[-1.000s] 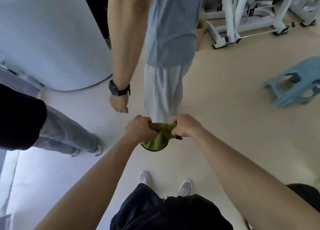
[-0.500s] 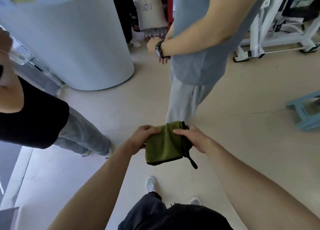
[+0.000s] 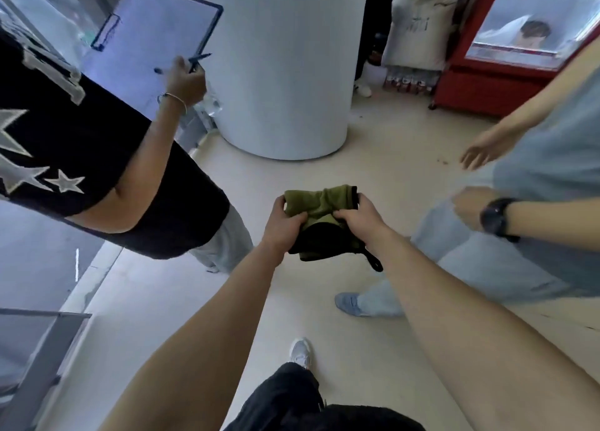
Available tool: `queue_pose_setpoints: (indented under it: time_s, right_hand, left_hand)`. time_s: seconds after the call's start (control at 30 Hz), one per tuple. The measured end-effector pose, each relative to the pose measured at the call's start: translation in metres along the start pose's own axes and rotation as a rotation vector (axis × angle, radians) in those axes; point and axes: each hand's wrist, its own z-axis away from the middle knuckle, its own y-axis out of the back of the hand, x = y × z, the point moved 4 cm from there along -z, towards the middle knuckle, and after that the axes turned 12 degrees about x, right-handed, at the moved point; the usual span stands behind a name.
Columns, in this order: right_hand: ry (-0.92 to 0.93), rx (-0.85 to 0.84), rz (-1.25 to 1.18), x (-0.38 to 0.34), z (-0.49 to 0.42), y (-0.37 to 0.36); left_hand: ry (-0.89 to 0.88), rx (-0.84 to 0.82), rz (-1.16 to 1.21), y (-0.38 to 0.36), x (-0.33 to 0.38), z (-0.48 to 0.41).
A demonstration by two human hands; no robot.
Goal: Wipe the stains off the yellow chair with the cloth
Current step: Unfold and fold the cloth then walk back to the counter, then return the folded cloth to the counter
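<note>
An olive-green cloth [image 3: 319, 203] with a black edge and a small black loop hangs bunched between both my hands, held out in front of me above the floor. My left hand [image 3: 284, 222] grips its left side, thumb on top. Its right side is gripped by my right hand [image 3: 355, 219]. No yellow chair is in view.
A person in a black star-print shirt [image 3: 74, 157] stands close at the left, holding a clipboard [image 3: 156, 37] and pen. Another person in grey [image 3: 532, 203] stands close at the right. A white round counter [image 3: 282, 73] and a red fridge [image 3: 506, 57] stand ahead.
My view has swung up and left, bringing the counter top, clipboard and fridge into sight; the blue stool has left the frame. Both hands still hold the cloth, now bunched wider between them.
</note>
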Motion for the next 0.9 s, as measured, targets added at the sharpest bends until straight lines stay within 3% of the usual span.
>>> queue_pose_setpoints:
  time_s: [0.3, 0.63, 0.77, 0.9]
  right_hand:
    - [0.016, 0.099, 0.072, -0.12, -0.132, -0.025]
    - [-0.037, 0.238, -0.132, -0.22, -0.342, 0.079]
    - [-0.001, 0.184, -0.14, -0.286, -0.442, 0.121]
    - [0.066, 0.139, -0.098, -0.363, -0.528, 0.153]
  left_hand:
    - [-0.08, 0.004, -0.115, -0.028, 0.102, -0.152]
    - [-0.025, -0.041, -0.093, -0.202, 0.245, -0.308]
    - [-0.001, -0.069, 0.045, -0.26, 0.329, -0.381]
    - [-0.075, -0.112, -0.038, -0.3, 0.405, -0.452]
